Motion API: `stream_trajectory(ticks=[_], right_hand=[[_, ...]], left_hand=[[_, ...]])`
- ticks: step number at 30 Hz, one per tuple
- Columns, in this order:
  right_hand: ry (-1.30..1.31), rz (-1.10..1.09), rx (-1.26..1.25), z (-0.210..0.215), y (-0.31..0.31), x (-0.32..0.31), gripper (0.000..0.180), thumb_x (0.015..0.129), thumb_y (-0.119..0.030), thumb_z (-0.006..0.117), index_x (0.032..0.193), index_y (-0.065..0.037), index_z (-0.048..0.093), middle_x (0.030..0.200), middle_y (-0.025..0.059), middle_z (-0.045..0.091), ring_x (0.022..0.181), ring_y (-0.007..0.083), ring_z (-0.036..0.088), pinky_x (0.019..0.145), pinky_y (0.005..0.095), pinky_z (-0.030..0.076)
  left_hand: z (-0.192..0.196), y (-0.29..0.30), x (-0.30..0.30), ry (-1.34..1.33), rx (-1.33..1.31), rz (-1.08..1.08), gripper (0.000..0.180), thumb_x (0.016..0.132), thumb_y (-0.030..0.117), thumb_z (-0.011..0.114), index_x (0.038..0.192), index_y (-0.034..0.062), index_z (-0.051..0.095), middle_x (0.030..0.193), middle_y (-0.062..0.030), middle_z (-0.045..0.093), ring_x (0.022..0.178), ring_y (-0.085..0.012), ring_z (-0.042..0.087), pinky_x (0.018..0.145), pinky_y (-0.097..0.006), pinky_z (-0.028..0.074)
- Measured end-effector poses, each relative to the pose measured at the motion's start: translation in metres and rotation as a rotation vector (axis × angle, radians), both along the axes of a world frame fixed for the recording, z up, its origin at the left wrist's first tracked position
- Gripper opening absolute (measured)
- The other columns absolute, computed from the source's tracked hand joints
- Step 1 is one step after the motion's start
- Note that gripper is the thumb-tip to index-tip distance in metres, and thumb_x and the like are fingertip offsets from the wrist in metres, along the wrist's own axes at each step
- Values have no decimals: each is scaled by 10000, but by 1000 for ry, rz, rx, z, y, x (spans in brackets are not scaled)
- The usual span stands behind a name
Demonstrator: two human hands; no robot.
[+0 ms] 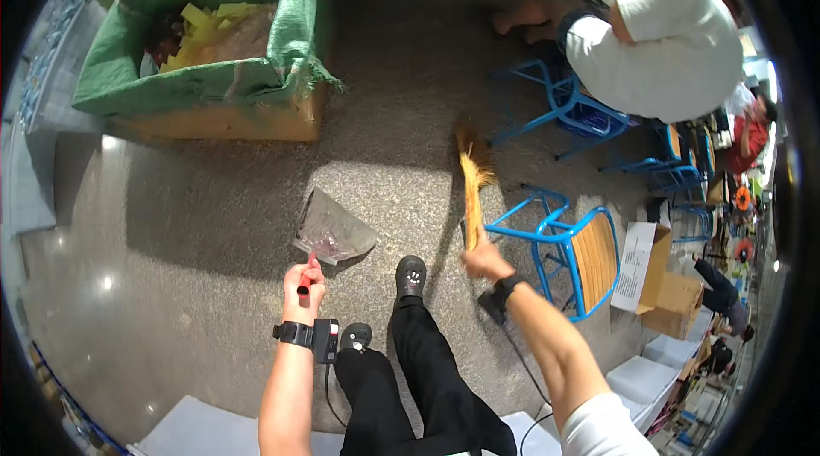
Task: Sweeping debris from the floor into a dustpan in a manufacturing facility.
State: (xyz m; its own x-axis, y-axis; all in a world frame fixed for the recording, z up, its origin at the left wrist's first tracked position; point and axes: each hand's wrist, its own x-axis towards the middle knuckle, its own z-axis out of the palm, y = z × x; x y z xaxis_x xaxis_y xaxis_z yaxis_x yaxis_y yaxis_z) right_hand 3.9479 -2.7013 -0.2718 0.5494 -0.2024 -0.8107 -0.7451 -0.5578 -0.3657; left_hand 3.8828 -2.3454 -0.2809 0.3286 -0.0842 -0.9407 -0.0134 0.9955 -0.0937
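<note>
My left hand (pixel 304 285) is closed around the red handle of a grey dustpan (pixel 331 230), whose pan rests on the speckled floor just ahead of my feet. My right hand (pixel 485 261) grips the handle of a straw broom (pixel 472 167). The broom's yellow bristles point away from me and look blurred. Both wrists wear black bands. My black shoes (pixel 410 277) stand between the two hands.
A large cardboard box lined with green sacking (pixel 213 97) holds yellow scraps at the upper left. Blue metal chairs with wooden seats (pixel 581 255) stand to my right. A seated person in white (pixel 666 46) is at the upper right. Cardboard boxes (pixel 658 281) lie further right.
</note>
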Motion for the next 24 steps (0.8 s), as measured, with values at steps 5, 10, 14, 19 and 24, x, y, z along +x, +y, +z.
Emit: stream_trajectory(ticks=[5,10,14,19,24], right_hand=[[58,614,-94,2,11,-83,918,645,-153,611,1390,-187,77,901,286,588,864,432,576,761,471,471],[279,801,153,62,2,-98,881,682,-179,623,1391,-213,101,862,280,596,833,423,585,739,459,463],[560,741,326,130,-15,-69,867,695,-215,625,1401,-202,121,837,238,600,785,364,602,725,406,463],[460,709,163,157,-48,-36,853,672,-193,636,1394,-180,183,913,229,608,859,345,598,770,379,460],[218,628,78,127,-7,34,869,660,-145,636,1393,-145,170,1002,258,586,931,340,594,802,377,476]], left_hand=[[-11,-8,42,23,67,135,126,724,-76,506,839,-83,456,814,-159,498,496,-131,453,445,-183,443],[-23,-20,62,37,180,170,125,723,-59,505,835,-51,451,812,-149,496,475,-127,441,431,-190,431],[-14,-13,63,124,172,181,106,744,-77,480,841,-44,453,811,-137,510,477,-116,450,384,-174,395],[-26,22,1,68,-107,178,118,810,-10,458,919,-49,439,727,-83,505,425,-87,411,382,-168,379],[-3,37,-46,28,-145,270,110,841,47,423,908,-37,447,673,-36,467,417,-62,400,367,-166,372]])
